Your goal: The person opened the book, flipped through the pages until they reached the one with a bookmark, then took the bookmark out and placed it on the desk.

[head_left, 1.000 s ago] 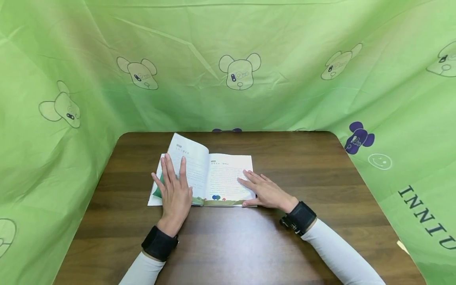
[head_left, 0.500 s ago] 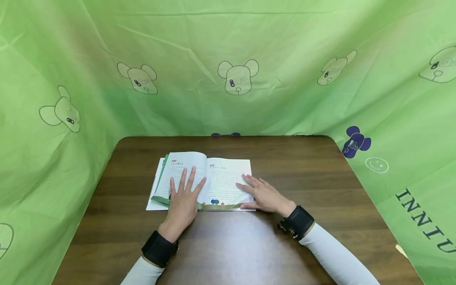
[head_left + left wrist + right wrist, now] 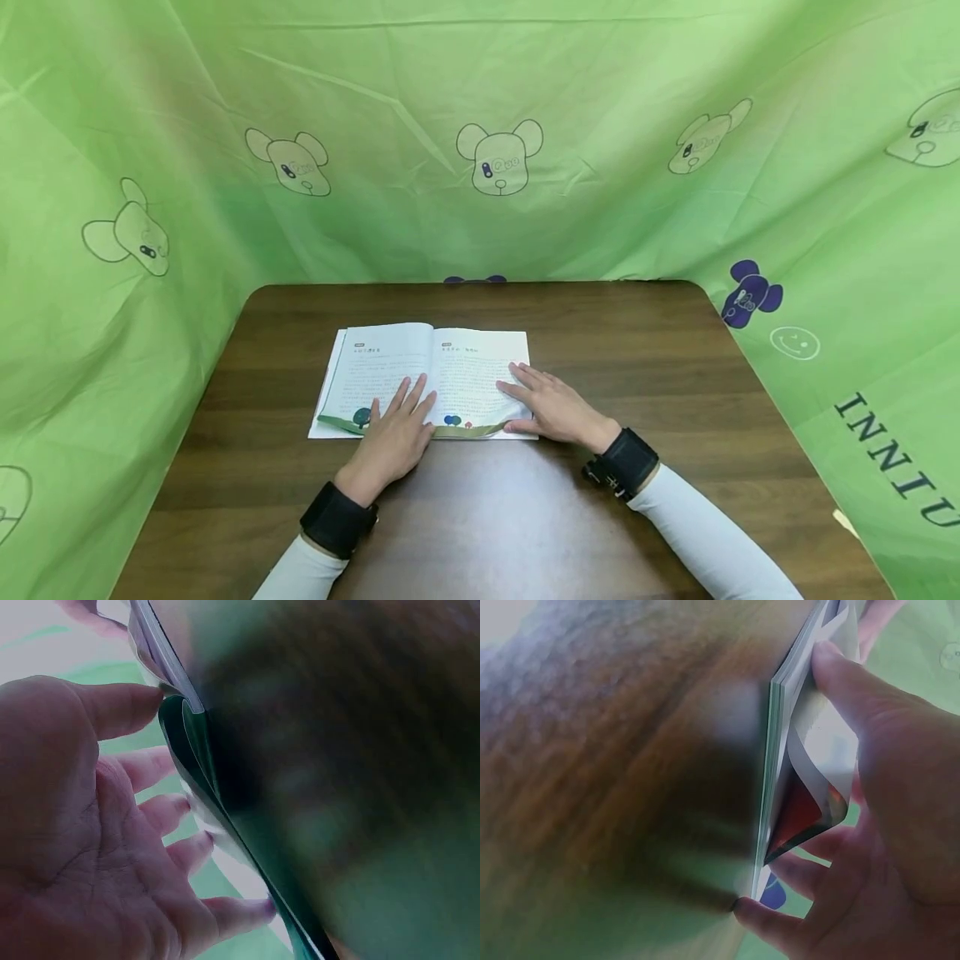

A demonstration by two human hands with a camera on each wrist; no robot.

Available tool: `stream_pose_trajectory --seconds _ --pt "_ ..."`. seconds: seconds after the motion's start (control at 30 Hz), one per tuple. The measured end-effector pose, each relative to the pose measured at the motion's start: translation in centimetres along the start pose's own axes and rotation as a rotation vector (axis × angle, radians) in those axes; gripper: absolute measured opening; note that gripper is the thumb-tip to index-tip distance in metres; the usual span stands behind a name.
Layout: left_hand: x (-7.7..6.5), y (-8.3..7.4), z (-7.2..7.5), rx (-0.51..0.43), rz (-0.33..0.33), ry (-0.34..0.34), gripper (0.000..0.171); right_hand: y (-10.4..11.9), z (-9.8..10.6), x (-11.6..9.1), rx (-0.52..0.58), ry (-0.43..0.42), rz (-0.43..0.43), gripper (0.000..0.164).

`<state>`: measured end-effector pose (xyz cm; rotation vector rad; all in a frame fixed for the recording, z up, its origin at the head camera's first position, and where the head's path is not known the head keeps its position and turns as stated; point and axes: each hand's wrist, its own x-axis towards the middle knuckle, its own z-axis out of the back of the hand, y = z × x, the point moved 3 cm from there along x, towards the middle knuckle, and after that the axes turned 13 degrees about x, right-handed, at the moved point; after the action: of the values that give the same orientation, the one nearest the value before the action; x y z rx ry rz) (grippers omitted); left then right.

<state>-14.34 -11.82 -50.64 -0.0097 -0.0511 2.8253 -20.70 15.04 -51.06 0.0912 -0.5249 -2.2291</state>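
An open book (image 3: 360,367) lies on the wooden table, with printed text and a green strip with small trees along the bottom of its pages. My left hand (image 3: 393,442) rests on the lower left page beside the spine, fingers spread. In the left wrist view its fingertips (image 3: 202,840) touch the page, and the thumb sits near the spine. On the right page's outer edge lies my right hand (image 3: 558,408), fingers extended over the paper and thumb at the lower corner. From the right wrist, a curled page (image 3: 806,806) with a red underside shows between thumb and fingers.
The brown table (image 3: 637,350) has rounded far corners. A green curtain (image 3: 360,225) printed with bear heads encloses the back and both sides. Black bands (image 3: 339,521) circle both wrists. A small pale object (image 3: 846,523) lies at the table's right edge.
The raised left page has come down flat. My left hand has moved from behind that page's outer side to the right, then down near the spine. The right hand has stayed put.
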Motion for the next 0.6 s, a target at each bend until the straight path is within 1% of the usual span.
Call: stream_pose_trajectory --seconds 0.1,0.2,0.3,0.4,0.6 --pt "-0.02 -0.08 -0.14 -0.015 0.020 0.036 0.061 0.11 -0.05 -0.02 0.001 0.001 -0.016 0.072" --pt "0.16 -0.18 -0.26 -0.031 0.038 0.077 0.072 0.17 0.04 0.13 -0.003 0.004 -0.024 0.071" --pt "0.29 -0.30 -0.45 -0.033 0.043 0.111 0.081 0.24 0.00 0.21 -0.017 0.004 -0.026 0.070" --pt "0.39 -0.42 -0.51 -0.034 0.045 0.121 0.085 0.28 -0.08 0.24 -0.037 -0.001 -0.029 0.068" --pt "0.64 -0.65 -0.49 -0.022 0.043 0.129 0.087 0.37 -0.05 0.30 -0.069 -0.032 -0.014 0.063"
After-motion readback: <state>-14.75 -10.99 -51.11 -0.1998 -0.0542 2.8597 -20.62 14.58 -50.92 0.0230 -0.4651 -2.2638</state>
